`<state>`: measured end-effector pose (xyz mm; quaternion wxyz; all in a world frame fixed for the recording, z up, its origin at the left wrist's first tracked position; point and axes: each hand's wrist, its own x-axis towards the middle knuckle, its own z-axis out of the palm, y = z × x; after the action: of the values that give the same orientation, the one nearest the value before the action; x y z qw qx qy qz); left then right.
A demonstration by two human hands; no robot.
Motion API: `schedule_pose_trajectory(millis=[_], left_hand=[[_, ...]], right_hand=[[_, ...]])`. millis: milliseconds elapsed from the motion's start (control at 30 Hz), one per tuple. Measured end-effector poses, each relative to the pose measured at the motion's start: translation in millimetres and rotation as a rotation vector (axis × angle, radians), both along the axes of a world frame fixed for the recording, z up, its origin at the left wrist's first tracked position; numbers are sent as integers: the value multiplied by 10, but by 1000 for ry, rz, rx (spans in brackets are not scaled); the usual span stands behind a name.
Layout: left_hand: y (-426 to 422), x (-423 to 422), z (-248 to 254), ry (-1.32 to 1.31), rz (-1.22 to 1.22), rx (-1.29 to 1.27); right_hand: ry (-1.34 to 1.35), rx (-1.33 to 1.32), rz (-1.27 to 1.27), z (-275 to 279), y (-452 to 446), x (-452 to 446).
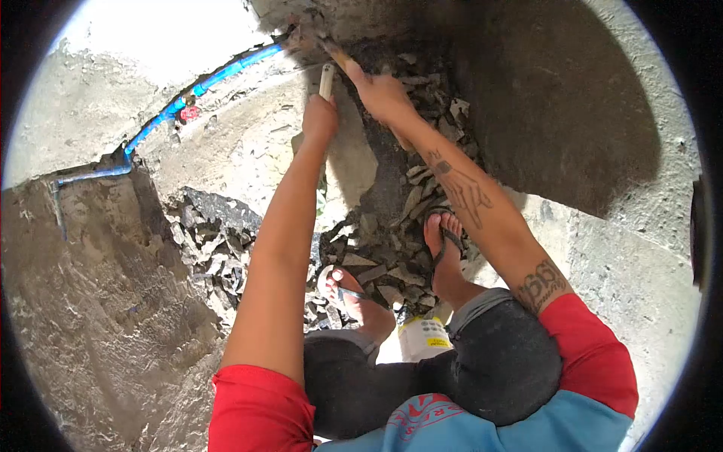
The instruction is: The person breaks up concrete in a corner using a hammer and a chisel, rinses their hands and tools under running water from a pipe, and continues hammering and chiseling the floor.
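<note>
My left hand (320, 118) is closed around a pale, stick-like handle (327, 81) with a dark hole near its upper end. The rest of that tool is mostly hidden by the hand. Up and to the right, my right hand (382, 96) grips the wooden handle of a hammer (340, 57). Its far end is blurred against the wall, close to the upper end of a blue pipe (237, 68). The pipe runs along a chipped groove in the wall, with a red valve handle (189, 113) beside it.
Broken rubble (399, 275) covers the floor around my sandalled feet. A white container with a yellow label (425, 337) stands between my legs. Rough concrete wall (105, 301) lies at left, and a shadowed wall surface (557, 113) rises at right.
</note>
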<state>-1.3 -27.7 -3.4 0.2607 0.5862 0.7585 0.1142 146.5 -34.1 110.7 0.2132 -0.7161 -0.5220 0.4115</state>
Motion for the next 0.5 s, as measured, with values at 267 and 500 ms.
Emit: schedule_pose_trajectory(millis=[267,500], left_hand=[[-5,5,-54,13,6,1],[-16,8,-43,24,-18,56]], right_hand=[[207,671,166,129,-100,-32],[-117,26,141,104,-34,-17]])
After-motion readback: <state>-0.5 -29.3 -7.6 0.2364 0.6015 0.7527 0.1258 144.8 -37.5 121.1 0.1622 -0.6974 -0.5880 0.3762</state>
